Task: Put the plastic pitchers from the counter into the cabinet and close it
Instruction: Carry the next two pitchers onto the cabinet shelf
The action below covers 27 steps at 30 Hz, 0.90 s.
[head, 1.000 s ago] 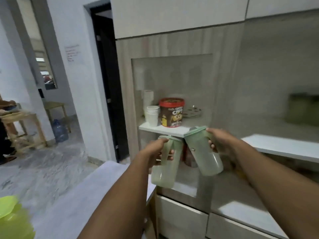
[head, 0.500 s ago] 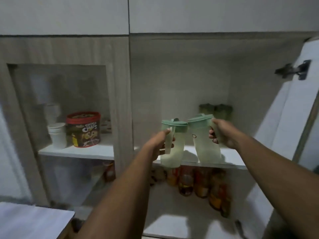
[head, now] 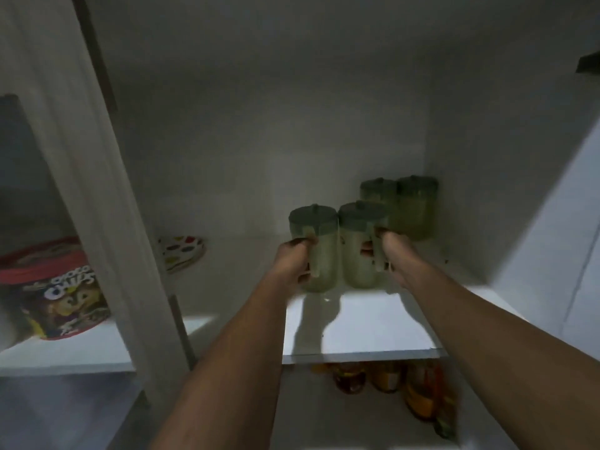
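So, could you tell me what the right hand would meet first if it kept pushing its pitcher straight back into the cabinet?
Most likely the two pitchers at the back: they stand just behind and slightly right of the pitcher held by the right hand. Depth is unclear, so the gap cannot be judged; the back wall lies beyond.

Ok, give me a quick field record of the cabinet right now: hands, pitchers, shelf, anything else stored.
left hand: gripping handle of a pale green plastic pitcher
right hand: gripping handle of a second pale green plastic pitcher
held pitchers: upright, side by side, at the white cabinet shelf
already stored: two green lidded pitchers at the back right
lower shelf: amber bottles
left compartment: red cereal tub
door: open
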{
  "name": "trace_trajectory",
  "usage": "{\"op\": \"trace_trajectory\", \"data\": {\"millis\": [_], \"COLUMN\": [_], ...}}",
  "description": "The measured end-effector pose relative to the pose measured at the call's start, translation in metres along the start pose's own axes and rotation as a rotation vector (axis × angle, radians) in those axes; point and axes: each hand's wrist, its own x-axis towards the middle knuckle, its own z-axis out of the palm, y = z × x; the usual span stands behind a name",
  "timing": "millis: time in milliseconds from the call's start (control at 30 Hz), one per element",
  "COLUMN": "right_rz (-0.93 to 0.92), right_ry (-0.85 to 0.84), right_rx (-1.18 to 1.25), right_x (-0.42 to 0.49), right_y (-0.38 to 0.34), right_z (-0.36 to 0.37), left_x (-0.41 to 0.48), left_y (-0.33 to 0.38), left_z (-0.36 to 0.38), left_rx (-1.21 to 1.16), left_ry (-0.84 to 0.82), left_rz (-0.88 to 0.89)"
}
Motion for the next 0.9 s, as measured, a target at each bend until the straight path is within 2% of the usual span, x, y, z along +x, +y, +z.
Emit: {"op": "trace_trajectory", "data": {"millis": [233,467,733,900], "right_rz": [0.036,0.066,0.074,0.036], "right_ry": [-0.017,0.024,0.061,0.111], "right_rx": [-0.061,-0.077,-0.078,-0.197], "right_x": [0.097,0.161,0.191,0.182], "right_y": [-0.023,-0.033,-0.033,-0.033], "right_z": [0.036,0.061,0.072,0.073], "left_x": [0.122,0.201,0.229,0.208], "left_y": [0.025,0.036,0.041,0.047], "left_z": [-0.001,0.004,-0.004,-0.009], "left_rx": [0.083,0.087,0.192,0.306], "left_ry": [-0.039,-0.006,-0.045,0.015], "left_rz": [-0.052,-0.087,-0.103,-0.070]}}
